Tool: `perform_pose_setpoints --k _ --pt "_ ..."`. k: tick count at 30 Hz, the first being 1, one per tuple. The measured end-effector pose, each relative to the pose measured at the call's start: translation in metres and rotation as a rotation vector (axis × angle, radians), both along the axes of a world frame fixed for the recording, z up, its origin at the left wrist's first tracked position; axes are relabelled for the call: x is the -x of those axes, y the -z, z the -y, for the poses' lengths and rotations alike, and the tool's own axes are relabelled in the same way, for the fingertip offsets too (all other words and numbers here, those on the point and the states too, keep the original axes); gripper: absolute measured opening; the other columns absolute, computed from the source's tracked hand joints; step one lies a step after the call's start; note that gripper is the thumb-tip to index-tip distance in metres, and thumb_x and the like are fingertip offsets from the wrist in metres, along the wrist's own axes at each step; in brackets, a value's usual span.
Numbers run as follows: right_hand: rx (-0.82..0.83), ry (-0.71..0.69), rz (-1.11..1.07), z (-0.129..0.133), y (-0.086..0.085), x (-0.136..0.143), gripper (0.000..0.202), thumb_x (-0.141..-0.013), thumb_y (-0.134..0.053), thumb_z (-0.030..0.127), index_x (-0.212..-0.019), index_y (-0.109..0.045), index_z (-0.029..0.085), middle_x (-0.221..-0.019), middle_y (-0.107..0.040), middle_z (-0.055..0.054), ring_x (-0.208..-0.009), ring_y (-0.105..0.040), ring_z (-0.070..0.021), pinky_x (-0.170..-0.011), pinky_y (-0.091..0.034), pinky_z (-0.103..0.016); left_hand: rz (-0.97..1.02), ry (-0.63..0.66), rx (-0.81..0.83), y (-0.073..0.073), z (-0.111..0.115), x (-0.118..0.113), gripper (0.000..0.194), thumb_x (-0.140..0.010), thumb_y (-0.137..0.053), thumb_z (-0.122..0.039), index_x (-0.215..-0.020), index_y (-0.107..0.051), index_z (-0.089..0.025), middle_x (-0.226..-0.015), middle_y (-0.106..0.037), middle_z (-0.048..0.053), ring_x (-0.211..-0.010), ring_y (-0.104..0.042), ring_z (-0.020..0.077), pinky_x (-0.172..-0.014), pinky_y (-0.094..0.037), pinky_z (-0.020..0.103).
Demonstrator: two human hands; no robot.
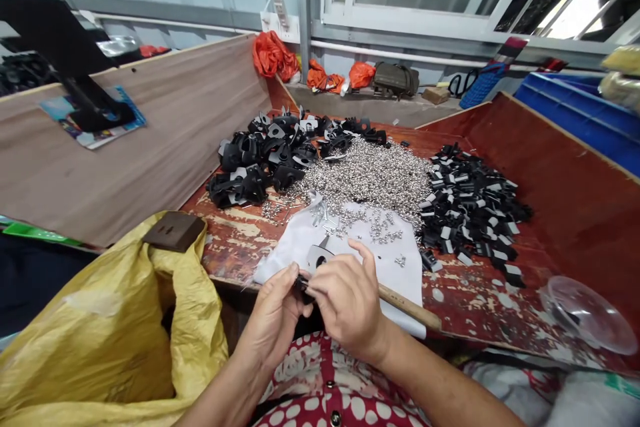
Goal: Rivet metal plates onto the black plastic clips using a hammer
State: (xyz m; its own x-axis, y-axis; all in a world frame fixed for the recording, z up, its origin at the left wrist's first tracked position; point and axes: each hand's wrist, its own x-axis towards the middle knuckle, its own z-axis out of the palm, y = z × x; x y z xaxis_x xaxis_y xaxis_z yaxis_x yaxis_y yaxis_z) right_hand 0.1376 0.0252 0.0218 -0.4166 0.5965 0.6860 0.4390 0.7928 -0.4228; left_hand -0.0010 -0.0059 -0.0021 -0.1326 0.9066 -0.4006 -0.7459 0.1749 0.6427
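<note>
Fingertips of the person's left hand (278, 300) pinch a small black part (301, 283) at the place where both hands meet; the right hand's (349, 295) bunched fingertips grip it too. From there, smooth white cloth (397, 283) spreads toward one o'clock, partly under shiny, round-headed metal pieces (377, 173) heaped on the flaking red worktop (233, 240). Curved black plastic parts (280, 147) pile at eleven, blocky black-and-white ones (470, 203) at two.

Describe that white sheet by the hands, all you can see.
The white sheet looks thin: cloth, paper or plastic, I cannot tell which. It lies slightly creased on the worn red tabletop, small silvery metal pieces strewn over its far part. A wooden handle crosses its near right part. The left hand and right hand hide some of it.
</note>
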Motion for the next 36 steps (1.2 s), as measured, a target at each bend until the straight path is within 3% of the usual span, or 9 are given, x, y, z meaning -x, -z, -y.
perform_pose_setpoints --k 8,14,17,20,24,28,30,32,36 --pt "-0.125 0.028 0.233 0.008 0.021 0.0 0.02 -0.096 -0.045 0.011 -0.085 -0.057 0.024 -0.074 -0.066 0.0 -0.075 -0.058 -0.0181 -0.114 -0.03 -0.046 -0.059 0.01 0.066 0.007 0.007 -0.008 0.038 -0.067 -0.091 -0.038 -0.068 -0.06 -0.016 -0.062 -0.051 -0.006 -0.051 -0.041 0.0069 -0.042 -0.035 0.017" --pt "-0.061 0.052 0.067 0.009 0.011 -0.012 0.014 -0.095 -0.05 0.012 -0.092 -0.057 0.024 -0.084 -0.071 0.001 -0.083 -0.061 -0.0177 -0.113 -0.028 -0.051 -0.029 0.11 -0.018 -0.001 0.029 0.001 0.041 -0.073 -0.086 -0.048 -0.093 -0.068 -0.018 -0.09 -0.065 0.003 -0.072 -0.059 0.0143 -0.061 -0.056 0.026" --pt "-0.033 -0.019 0.12 0.012 0.012 -0.009 0.013 -0.096 -0.049 0.013 -0.09 -0.058 0.023 -0.083 -0.07 0.0 -0.081 -0.06 -0.0178 -0.112 -0.03 -0.049 -0.382 0.053 -0.068 0.005 0.042 0.011 0.048 -0.066 -0.091 -0.039 -0.103 -0.064 -0.024 -0.096 -0.067 0.001 -0.083 -0.064 0.0167 -0.071 -0.056 0.026" --pt "0.07 -0.079 0.352 0.005 0.016 -0.02 0.01 -0.095 -0.054 0.014 -0.095 -0.06 0.022 -0.085 -0.069 -0.001 -0.083 -0.059 -0.0187 -0.102 -0.038 -0.042 -0.836 0.061 -0.034 0.009 0.056 0.032 0.047 -0.076 -0.083 -0.043 -0.114 -0.064 -0.025 -0.108 -0.071 0.005 -0.105 -0.065 0.0225 -0.083 -0.054 0.027" --pt "0.151 0.249 0.732 -0.013 0.028 -0.059 0.01 -0.09 -0.068 0.022 -0.093 -0.059 0.019 -0.091 -0.066 -0.008 -0.088 -0.059 -0.0255 -0.081 -0.041 -0.04 -0.943 0.141 0.149 0.005 0.064 0.057 0.044 -0.09 -0.06 -0.06 -0.116 -0.065 -0.025 -0.084 -0.071 0.003 -0.073 -0.063 0.0204 -0.052 -0.044 0.023" --pt "0.228 0.294 0.817 -0.016 0.04 -0.086 0.008 -0.094 -0.06 0.023 -0.091 -0.054 0.021 -0.084 -0.064 -0.005 -0.075 -0.06 -0.0215 -0.063 -0.038 -0.032 -0.866 0.15 0.13 0.015 0.05 0.045 0.04 -0.088 -0.06 -0.062 -0.1 -0.067 -0.025 -0.066 -0.062 -0.002 -0.051 -0.049 0.0158 -0.044 -0.037 0.023" --pt "0.33 0.299 0.814 -0.011 0.039 -0.091 0.002 -0.096 -0.054 0.021 -0.097 -0.055 0.02 -0.073 -0.063 -0.001 -0.06 -0.058 -0.0183 -0.054 -0.034 -0.03 -0.887 0.163 0.101 0.028 0.039 0.032 0.04 -0.087 -0.06 -0.06 -0.102 -0.07 -0.024 -0.064 -0.06 -0.002 -0.048 -0.047 0.0158 -0.043 -0.036 0.024" --pt "0.397 0.252 0.767 -0.003 0.032 -0.095 0.016 -0.098 -0.05 0.02 -0.113 -0.056 0.02 -0.071 -0.066 0.0 -0.058 -0.061 -0.018 -0.053 -0.035 -0.029 -0.987 0.171 0.049 0.04 0.03 0.023 0.04 -0.09 -0.056 -0.056 -0.105 -0.073 -0.022 -0.063 -0.059 -0.002 -0.051 -0.051 0.0173 -0.047 -0.038 0.025" --pt "0.325 0.075 0.521 0.014 0.009 -0.099 0.046 -0.103 -0.044 0.021 -0.149 -0.043 0.029 -0.096 -0.073 -0.004 -0.075 -0.069 -0.0195 -0.065 -0.05 -0.031 -1.203 0.171 -0.056 0.051 0.024 0.018 0.04 -0.1 -0.044 -0.044 -0.1 -0.076 -0.021 -0.065 -0.061 -0.001 -0.065 -0.059 0.0192 -0.063 -0.042 0.027"
